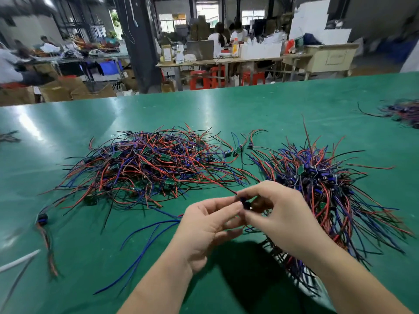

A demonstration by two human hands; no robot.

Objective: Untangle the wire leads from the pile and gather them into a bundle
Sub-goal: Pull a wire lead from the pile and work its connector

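- A big green worktop (226, 114) fills the front of a busy workroom.
- Closest to us, the left hand (204, 225) and the right hand (278, 214) meet in the middle. Both pinch the small dark end of one wire lead (246, 203) with their fingertips.
- Blue wires (140, 236) trail from the hands down to the left.
- Just right of the hands lies the bundle (328, 189), with its wires mostly pointing the same way.
- Further back on the left sits the pile (147, 164), a messy heap of red, blue and black leads.
- I think this lead is being freed from the pile. Next it needs a slow pull, so no others drag along, and then a place on the bundle.
- Far back, people (217, 37) sit at tables.
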